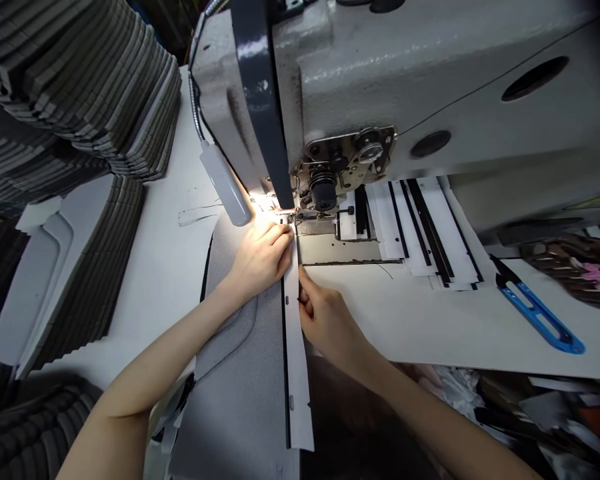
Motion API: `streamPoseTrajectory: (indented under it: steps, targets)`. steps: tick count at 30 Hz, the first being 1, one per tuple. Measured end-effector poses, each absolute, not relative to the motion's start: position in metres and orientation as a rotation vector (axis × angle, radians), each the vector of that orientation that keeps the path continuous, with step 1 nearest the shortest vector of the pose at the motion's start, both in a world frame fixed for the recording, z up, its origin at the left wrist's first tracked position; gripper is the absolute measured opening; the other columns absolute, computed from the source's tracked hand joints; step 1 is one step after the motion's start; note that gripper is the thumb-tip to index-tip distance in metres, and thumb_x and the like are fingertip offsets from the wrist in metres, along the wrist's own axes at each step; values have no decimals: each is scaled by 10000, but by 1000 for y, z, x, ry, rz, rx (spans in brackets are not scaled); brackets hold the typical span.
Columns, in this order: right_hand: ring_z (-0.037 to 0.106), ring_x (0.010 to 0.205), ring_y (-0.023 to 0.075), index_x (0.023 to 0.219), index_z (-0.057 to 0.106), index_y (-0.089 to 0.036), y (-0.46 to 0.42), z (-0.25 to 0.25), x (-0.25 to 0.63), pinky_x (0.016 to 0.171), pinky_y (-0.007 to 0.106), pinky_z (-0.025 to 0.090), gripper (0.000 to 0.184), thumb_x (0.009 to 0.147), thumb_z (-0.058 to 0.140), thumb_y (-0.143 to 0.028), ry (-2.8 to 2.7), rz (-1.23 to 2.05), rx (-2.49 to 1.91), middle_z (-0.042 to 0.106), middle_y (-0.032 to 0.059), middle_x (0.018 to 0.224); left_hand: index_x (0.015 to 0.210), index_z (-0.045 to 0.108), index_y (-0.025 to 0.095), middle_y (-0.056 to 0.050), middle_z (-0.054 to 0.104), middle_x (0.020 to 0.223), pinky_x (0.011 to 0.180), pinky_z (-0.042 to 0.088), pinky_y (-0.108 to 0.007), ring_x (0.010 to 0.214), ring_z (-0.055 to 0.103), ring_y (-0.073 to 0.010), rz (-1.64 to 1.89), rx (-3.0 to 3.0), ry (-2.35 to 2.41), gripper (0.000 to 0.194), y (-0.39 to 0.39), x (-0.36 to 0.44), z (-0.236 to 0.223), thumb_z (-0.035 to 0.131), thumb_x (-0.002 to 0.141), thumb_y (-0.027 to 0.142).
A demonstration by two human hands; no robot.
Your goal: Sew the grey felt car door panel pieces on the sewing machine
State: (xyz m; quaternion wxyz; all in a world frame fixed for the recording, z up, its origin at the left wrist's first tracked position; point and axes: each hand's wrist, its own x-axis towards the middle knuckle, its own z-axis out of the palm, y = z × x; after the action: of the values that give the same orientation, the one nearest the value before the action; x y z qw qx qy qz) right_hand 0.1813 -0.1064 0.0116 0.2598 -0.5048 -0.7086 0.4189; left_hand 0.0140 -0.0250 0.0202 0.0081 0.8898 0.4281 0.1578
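A grey fabric panel (250, 380) lies lengthwise under the head of a sewing machine (350, 80). Along its right edge runs a long white strip (296, 373) with a black border and small slots. My left hand (263, 257) presses on the panel and strip just in front of the lit needle area, its fingers bent and close together. Lower down, my right hand (330, 320) is closed at the strip's right edge, thumb and index finger pinching it; the other fingers curl under. The needle tip is partly hidden by glare and my left fingers.
Tall stacks of grey panels (80, 80) stand at the left. More white and black strips (430, 233) lie right of the needle plate. Blue thread snips (540, 317) rest near the table's right side. A lamp (225, 183) hangs beside the machine head.
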Motion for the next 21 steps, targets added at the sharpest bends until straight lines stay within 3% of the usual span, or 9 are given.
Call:
streamPoseTrajectory:
  steps: [4,12,19,21]
  targets:
    - [493,508,161,1411,516,-63,-101,10,180,543,267,442,605,813,421,-65,-1937,1076,-1385,553,-14,611,954,660,181,-97,713,1109,850,537,-412,984,627,-235,504,2798,1318,259,-36,17,24,407,1002,202]
    - [470,516,152,1396,543,-81,-93,11,181,529,252,394,533,878,423,-121,-1893,1079,-1401,500,-29,575,997,684,164,-104,711,1132,907,548,-416,1036,620,-235,609,2807,1301,264,-32,15,16,420,991,172]
    - [505,586,152,1554,289,3,-119,17,180,557,255,434,698,890,431,-154,-1842,1351,-1429,564,17,697,932,678,149,-79,736,1015,835,541,-377,922,626,-219,674,2952,1288,208,-17,14,15,478,984,171]
    - [500,579,159,1553,280,19,-120,16,179,568,269,436,706,875,416,-123,-1873,1342,-1452,561,17,683,901,674,160,-59,743,980,793,540,-367,864,624,-206,672,2961,1283,194,-22,15,18,496,979,173]
